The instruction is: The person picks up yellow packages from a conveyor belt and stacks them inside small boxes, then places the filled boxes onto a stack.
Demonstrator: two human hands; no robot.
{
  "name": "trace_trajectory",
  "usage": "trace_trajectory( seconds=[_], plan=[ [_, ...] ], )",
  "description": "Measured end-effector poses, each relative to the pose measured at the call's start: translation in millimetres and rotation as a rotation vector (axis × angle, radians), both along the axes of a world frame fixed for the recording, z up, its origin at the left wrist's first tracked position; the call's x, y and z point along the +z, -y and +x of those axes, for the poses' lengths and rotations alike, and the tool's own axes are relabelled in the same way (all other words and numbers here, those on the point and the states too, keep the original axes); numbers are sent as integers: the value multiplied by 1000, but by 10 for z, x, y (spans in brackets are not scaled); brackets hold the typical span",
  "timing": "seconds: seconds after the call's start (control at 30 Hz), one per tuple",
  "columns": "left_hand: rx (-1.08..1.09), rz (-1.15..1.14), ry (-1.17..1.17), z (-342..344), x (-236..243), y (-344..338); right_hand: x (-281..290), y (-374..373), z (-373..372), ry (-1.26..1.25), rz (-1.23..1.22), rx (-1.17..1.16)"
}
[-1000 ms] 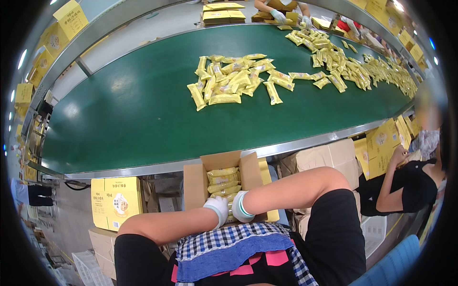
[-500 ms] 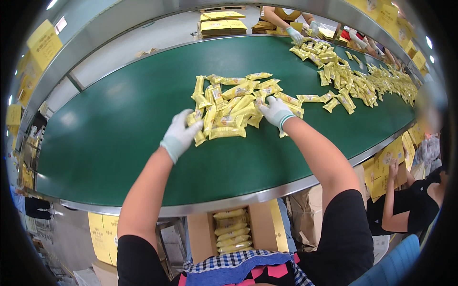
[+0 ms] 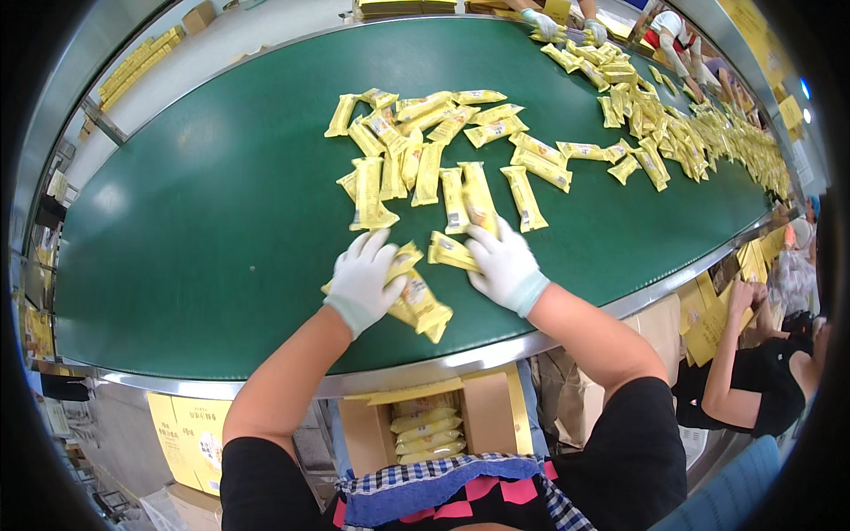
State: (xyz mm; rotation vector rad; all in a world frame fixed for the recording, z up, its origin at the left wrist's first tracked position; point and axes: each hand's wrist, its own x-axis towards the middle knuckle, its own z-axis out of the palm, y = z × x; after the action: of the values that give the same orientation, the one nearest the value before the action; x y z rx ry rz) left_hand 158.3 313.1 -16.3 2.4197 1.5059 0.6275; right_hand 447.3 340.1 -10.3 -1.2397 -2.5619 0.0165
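Note:
My left hand (image 3: 361, 274), in a white glove, is closed around several long yellow packets (image 3: 420, 299) near the front of the green belt (image 3: 230, 257). Opposite it, the fingers of my gloved right hand (image 3: 509, 268) are bent around one short-lying yellow packet (image 3: 453, 252). A standing-away packet (image 3: 479, 202) touches that hand's fingertips. Beyond both hands spreads a loose pile of the same pillow-shaped packets (image 3: 412, 159). Below the belt's edge, in front of my body, an open carton (image 3: 359, 434) holds a row of yellow packets (image 3: 429, 434).
A metal rail (image 3: 460, 358) borders the near side of the belt. More packets (image 3: 660, 146) stretch to the far right, where other people's gloved hands (image 3: 542, 25) work. A person in black (image 3: 744, 389) handles yellow cardboard at the right. Yellow cartons (image 3: 190, 434) stand at lower left.
Both hands have come back toward me from the pile's sides, bringing packets along. The pile has spread apart, with several packets now lying lengthwise in front of the hands.

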Motion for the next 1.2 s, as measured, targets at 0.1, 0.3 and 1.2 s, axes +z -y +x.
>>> trace_trajectory(
  seconds=[0.1, 0.3, 1.2],
  plan=[
    [125, 17, -138, -320, -25, 348, 55, 354, 450, 130, -15, -182],
    [112, 266, 158, -593, -13, 475, 499, 514, 518, -422, -145, -296],
    [58, -91, -284, -427, 131, 1258, 426, 794, 443, 82, -228, -267]
  ],
)
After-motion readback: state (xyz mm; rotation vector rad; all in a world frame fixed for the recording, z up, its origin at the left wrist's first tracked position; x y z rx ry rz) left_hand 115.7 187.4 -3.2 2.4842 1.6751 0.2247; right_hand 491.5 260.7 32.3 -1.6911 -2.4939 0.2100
